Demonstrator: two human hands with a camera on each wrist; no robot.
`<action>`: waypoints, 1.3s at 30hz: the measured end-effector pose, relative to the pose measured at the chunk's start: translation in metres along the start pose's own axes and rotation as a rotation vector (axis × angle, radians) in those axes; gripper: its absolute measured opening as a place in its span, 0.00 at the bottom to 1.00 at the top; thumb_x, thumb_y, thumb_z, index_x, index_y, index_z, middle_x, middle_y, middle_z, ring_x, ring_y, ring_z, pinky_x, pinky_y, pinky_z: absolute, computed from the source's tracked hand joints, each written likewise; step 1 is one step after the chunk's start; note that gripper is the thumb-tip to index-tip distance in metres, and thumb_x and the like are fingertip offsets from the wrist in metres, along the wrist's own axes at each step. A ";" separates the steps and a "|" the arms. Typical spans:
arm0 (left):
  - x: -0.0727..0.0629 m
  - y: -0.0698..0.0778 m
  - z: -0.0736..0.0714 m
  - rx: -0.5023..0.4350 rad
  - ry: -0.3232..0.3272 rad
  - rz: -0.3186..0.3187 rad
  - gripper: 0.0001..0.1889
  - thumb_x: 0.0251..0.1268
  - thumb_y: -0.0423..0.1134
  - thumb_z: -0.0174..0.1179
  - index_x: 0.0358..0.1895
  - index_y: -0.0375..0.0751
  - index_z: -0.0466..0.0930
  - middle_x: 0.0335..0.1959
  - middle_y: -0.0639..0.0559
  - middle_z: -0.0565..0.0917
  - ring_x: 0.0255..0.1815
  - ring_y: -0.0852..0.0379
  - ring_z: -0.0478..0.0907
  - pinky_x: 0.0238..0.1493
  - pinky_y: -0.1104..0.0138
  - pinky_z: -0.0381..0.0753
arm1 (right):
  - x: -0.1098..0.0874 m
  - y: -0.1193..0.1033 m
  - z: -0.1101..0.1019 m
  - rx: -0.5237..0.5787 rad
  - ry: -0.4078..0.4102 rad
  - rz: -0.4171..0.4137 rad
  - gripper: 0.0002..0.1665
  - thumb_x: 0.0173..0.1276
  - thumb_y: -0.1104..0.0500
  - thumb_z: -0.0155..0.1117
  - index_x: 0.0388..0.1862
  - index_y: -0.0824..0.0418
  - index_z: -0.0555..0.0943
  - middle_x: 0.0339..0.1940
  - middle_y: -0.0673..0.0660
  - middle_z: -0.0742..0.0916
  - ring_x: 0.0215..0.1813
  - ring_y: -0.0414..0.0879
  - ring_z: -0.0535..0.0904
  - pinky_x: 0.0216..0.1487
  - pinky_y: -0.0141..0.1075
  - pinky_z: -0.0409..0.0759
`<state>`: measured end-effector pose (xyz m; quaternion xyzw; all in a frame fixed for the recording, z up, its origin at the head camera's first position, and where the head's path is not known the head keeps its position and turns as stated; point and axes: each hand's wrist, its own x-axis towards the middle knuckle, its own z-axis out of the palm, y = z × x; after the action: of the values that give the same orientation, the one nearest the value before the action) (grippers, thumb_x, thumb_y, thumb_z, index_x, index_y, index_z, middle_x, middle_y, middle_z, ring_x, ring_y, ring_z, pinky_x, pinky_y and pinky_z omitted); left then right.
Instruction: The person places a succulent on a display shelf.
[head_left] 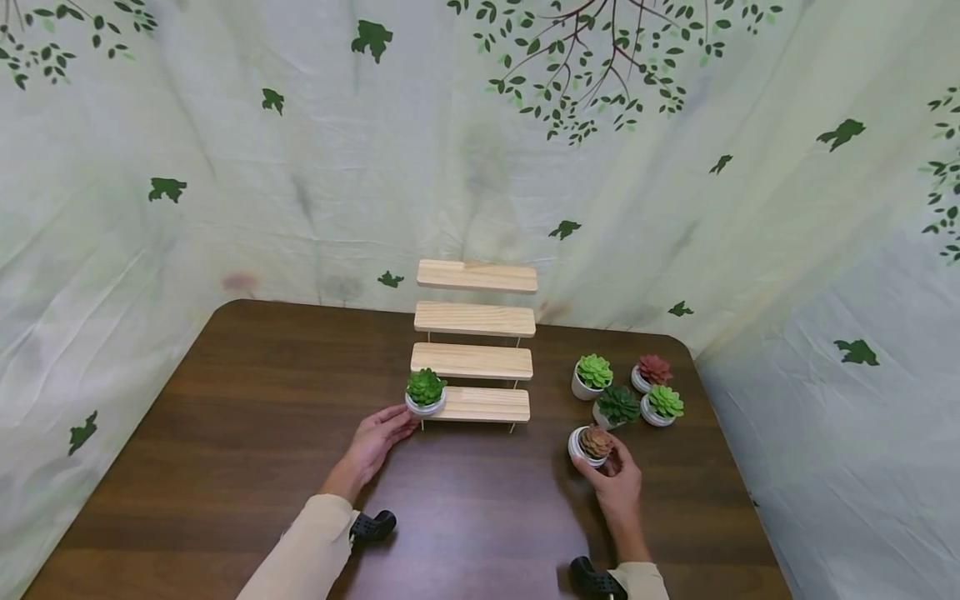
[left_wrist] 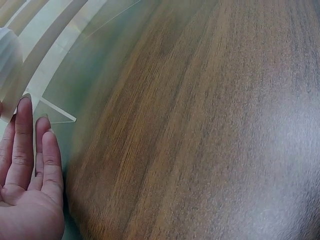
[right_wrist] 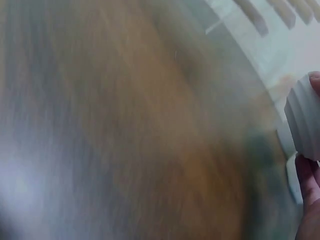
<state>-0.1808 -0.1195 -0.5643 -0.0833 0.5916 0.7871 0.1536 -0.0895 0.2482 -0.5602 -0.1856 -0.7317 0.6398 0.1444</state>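
At the left end of the lowest shelf of a tiered wooden stand (head_left: pixel 480 405) is a green succulent in a white pot (head_left: pixel 426 405). My left hand (head_left: pixel 372 442) is beside this pot, fingertips right at its lower side. In the left wrist view the fingers (left_wrist: pixel 22 145) are straight, with part of the white pot (left_wrist: pixel 7 60) above them. My right hand (head_left: pixel 617 483) holds a brown succulent in a white pot (head_left: pixel 591 446), thumb and fingers round it. The right wrist view shows the ribbed side of this pot (right_wrist: pixel 304 117) between the fingertips; its plant is hidden there.
Behind the right hand stand several potted succulents: a light green one (head_left: pixel 594 372), a dark green one (head_left: pixel 618 406), a red one (head_left: pixel 652 371) and another light green one (head_left: pixel 664 403). Everything is on a brown wooden table (head_left: pixel 285 383). A leaf-patterned curtain (head_left: pixel 300 167) hangs behind it.
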 end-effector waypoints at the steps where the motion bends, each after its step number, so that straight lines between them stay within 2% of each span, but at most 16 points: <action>1: 0.000 0.000 0.000 -0.002 0.002 0.003 0.23 0.72 0.28 0.50 0.63 0.15 0.60 0.35 0.54 0.84 0.38 0.64 0.80 0.47 0.72 0.79 | 0.000 -0.002 0.003 -0.005 -0.006 -0.003 0.39 0.50 0.74 0.74 0.63 0.72 0.70 0.58 0.67 0.77 0.48 0.29 0.74 0.48 0.17 0.72; 5: -0.001 0.000 0.001 -0.008 -0.001 0.008 0.22 0.72 0.28 0.50 0.63 0.14 0.61 0.35 0.54 0.84 0.38 0.65 0.81 0.47 0.72 0.79 | 0.004 -0.004 0.013 -0.025 -0.021 -0.034 0.40 0.49 0.72 0.76 0.62 0.71 0.71 0.59 0.66 0.77 0.52 0.35 0.74 0.51 0.17 0.71; 13: -0.001 0.001 0.001 -0.003 -0.003 0.006 0.20 0.72 0.29 0.50 0.60 0.15 0.65 0.34 0.54 0.84 0.38 0.65 0.81 0.47 0.72 0.79 | 0.009 -0.018 0.039 0.008 -0.080 -0.090 0.41 0.47 0.72 0.77 0.62 0.71 0.71 0.59 0.66 0.76 0.58 0.50 0.73 0.55 0.20 0.70; 20: -0.002 0.000 0.002 0.008 0.002 0.024 0.20 0.71 0.29 0.52 0.59 0.14 0.66 0.35 0.53 0.84 0.39 0.63 0.81 0.47 0.71 0.80 | 0.007 -0.032 0.059 -0.033 -0.143 -0.128 0.41 0.47 0.69 0.78 0.62 0.68 0.73 0.59 0.64 0.78 0.60 0.53 0.74 0.63 0.34 0.71; 27: -0.002 -0.002 0.001 0.019 0.005 0.026 0.21 0.72 0.29 0.51 0.60 0.13 0.64 0.35 0.54 0.84 0.38 0.64 0.81 0.48 0.71 0.80 | -0.010 -0.066 0.074 -0.051 -0.196 -0.242 0.39 0.46 0.71 0.78 0.59 0.72 0.74 0.55 0.69 0.80 0.58 0.59 0.76 0.60 0.49 0.75; 28: -0.002 -0.002 0.001 0.020 0.008 0.026 0.22 0.72 0.29 0.51 0.60 0.13 0.64 0.35 0.54 0.84 0.38 0.65 0.81 0.47 0.71 0.79 | -0.009 -0.064 0.077 -0.041 -0.202 -0.232 0.39 0.46 0.71 0.78 0.59 0.72 0.74 0.55 0.68 0.80 0.58 0.59 0.76 0.60 0.50 0.73; 35: 0.000 -0.003 0.000 0.025 0.017 0.017 0.22 0.72 0.29 0.50 0.61 0.14 0.63 0.35 0.55 0.84 0.38 0.66 0.81 0.46 0.73 0.79 | 0.000 -0.049 0.102 -0.035 -0.244 -0.203 0.39 0.46 0.67 0.80 0.59 0.67 0.74 0.56 0.64 0.80 0.59 0.55 0.76 0.62 0.46 0.74; 39: -0.001 -0.004 0.001 0.027 0.010 0.020 0.22 0.72 0.30 0.51 0.61 0.14 0.63 0.36 0.54 0.84 0.38 0.66 0.81 0.47 0.73 0.79 | 0.003 -0.048 0.112 -0.033 -0.281 -0.249 0.38 0.46 0.69 0.79 0.58 0.69 0.75 0.53 0.65 0.81 0.55 0.56 0.77 0.59 0.49 0.76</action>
<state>-0.1789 -0.1179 -0.5672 -0.0792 0.6038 0.7801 0.1437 -0.1473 0.1452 -0.5284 -0.0044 -0.7724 0.6245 0.1158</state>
